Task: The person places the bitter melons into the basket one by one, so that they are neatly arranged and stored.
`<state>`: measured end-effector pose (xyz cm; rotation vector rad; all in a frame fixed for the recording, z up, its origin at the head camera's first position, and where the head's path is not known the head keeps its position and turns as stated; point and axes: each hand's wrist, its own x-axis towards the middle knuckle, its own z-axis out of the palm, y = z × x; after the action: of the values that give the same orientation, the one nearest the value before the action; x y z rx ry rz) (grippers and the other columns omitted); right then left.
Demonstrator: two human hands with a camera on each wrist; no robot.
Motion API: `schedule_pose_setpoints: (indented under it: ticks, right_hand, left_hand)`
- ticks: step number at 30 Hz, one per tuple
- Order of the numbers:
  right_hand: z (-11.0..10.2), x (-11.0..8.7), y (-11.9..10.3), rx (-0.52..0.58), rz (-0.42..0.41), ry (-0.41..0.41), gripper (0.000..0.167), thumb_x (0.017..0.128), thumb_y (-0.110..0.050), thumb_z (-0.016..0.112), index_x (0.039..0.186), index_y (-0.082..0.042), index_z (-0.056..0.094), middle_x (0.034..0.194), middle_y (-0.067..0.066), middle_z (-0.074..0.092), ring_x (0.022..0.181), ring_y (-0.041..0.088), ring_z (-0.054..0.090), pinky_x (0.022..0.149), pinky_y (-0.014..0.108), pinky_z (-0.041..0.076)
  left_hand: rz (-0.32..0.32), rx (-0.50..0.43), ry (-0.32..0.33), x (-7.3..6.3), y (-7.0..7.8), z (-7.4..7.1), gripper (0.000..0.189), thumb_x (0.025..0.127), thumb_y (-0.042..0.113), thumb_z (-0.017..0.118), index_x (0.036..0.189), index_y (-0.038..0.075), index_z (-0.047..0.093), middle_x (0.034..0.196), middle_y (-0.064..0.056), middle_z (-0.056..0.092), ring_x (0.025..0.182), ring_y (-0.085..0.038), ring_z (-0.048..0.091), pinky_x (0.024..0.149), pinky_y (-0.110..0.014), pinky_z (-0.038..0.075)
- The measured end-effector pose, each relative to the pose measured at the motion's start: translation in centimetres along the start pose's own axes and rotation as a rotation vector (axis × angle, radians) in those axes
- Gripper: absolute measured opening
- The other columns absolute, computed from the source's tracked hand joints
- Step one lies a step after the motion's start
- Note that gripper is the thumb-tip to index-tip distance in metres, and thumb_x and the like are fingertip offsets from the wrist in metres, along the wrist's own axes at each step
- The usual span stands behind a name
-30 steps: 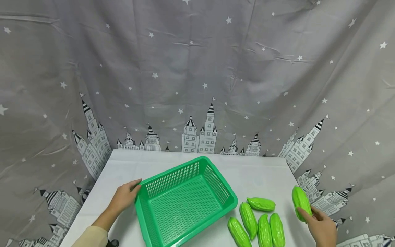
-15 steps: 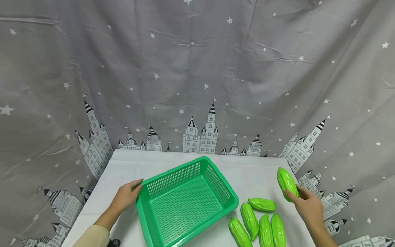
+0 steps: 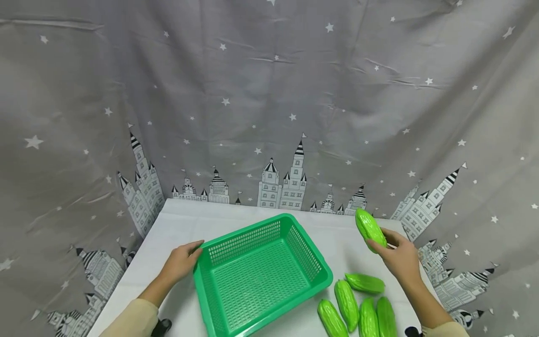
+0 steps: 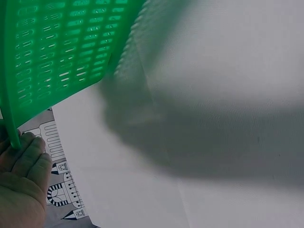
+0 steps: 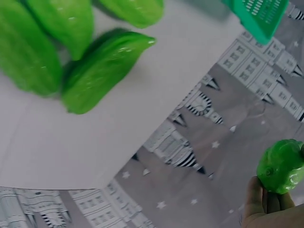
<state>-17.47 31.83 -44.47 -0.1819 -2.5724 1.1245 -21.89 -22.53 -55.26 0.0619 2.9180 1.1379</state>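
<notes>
A green plastic basket (image 3: pixel 261 281) with slotted walls stands tilted in angle on the table, nothing inside it. My left hand (image 3: pixel 181 262) grips its rim at the left corner; in the left wrist view the fingers (image 4: pixel 31 161) lie against the outside of the rim. My right hand (image 3: pixel 400 257) holds a bright green, ridged bitter melon (image 3: pixel 369 228) between thumb and fingers, raised right of the basket. The same held melon (image 5: pixel 280 166) shows end-on in the right wrist view. Several more bitter melons (image 3: pixel 347 304) lie on the table beside the basket's right side.
The white table (image 3: pixel 219 217) ends at a grey curtain (image 3: pixel 269 93) printed with stars and castles. A dark round thing (image 3: pixel 162 326) shows by the left sleeve, and another (image 3: pixel 411 331) by the right sleeve.
My right hand has carried the bitter melon leftward and up, from the table's right edge towards the basket. The left hand stays on the rim; the head view has shifted slightly.
</notes>
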Motion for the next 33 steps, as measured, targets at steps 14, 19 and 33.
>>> schedule_pose_setpoints:
  ticks: [14, 19, 33]
  right_hand:
    - [4.2, 1.8, -3.8, 0.052, -0.112, -0.102, 0.056, 0.089, -0.023, 0.080, 0.134, 0.004, 0.060, 0.129, 0.024, 0.061, 0.118, 0.039, 0.061, 0.094, 0.048, 0.055]
    - [6.4, 2.1, -5.2, 0.038, -0.174, -0.138, 0.056, 0.086, -0.019, 0.083, 0.133, 0.003, 0.062, 0.128, 0.023, 0.063, 0.118, 0.039, 0.061, 0.097, 0.050, 0.054]
    - [11.9, 1.9, -10.5, 0.110, -0.252, -0.292, 0.051, 0.080, -0.009, 0.085, 0.127, 0.000, 0.067, 0.121, 0.016, 0.069, 0.110, 0.032, 0.067, 0.091, 0.043, 0.057]
  left_hand:
    - [-0.030, -0.018, 0.002, 0.0, 0.7, 0.1, 0.040, 0.105, 0.016, 0.052, 0.138, -0.006, 0.056, 0.138, -0.027, 0.056, 0.129, -0.049, 0.049, 0.106, -0.063, 0.040]
    - [-0.041, -0.010, 0.001, -0.2, 0.7, 0.0, 0.040, 0.104, 0.015, 0.052, 0.138, -0.005, 0.056, 0.138, -0.027, 0.056, 0.129, -0.049, 0.050, 0.105, -0.063, 0.041]
    - [-0.055, -0.007, -0.003, -0.3, 0.6, 0.0, 0.040, 0.104, 0.015, 0.053, 0.139, -0.005, 0.056, 0.138, -0.026, 0.056, 0.129, -0.048, 0.050, 0.105, -0.063, 0.041]
